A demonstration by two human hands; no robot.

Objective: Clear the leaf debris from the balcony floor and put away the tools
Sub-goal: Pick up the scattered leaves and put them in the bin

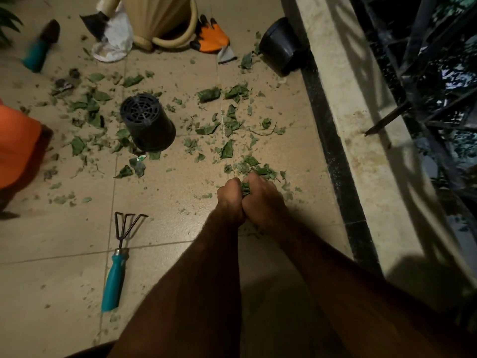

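Note:
Green leaf debris (pixel 209 130) lies scattered across the beige tiled balcony floor (pixel 64 233). My left hand (pixel 228 200) and my right hand (pixel 263 200) are pressed together low over the floor, with a clump of leaves (pixel 245 188) gripped between them. More leaves (pixel 255 166) lie just beyond my fingers. A hand rake (pixel 117 264) with a teal handle lies on the floor to my left. A trowel (pixel 41 47) with a teal handle lies at the far left.
An overturned black pot (pixel 147 122) sits among the leaves, and another black pot (pixel 280 45) stands by the ledge. Orange gloves (pixel 211 36), a beige hose (pixel 175 40) and a white bag (pixel 116 40) lie at the back. A stone ledge (pixel 361 120) with a railing runs along the right. An orange object (pixel 15 146) is at the left edge.

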